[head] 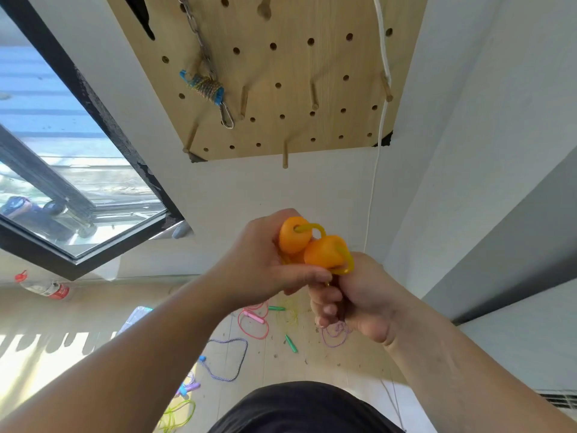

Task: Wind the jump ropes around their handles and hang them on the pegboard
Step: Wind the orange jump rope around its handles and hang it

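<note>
Two orange jump-rope handles with a yellow rope looping out of their tops are held side by side in front of me. My left hand grips them from the left, thumb lying across below them. Just under the handles, my right hand is curled round the yellow rope. The wooden pegboard hangs on the wall above, with several bare pegs. A wound blue-handled rope hangs at its left.
On the floor below lie loose ropes: a pink one, a green-handled yellow one, a purple thin one, a blue-white braided one and a lime one. A window is at left, a white cord runs down the wall, a bottle lies on the floor.
</note>
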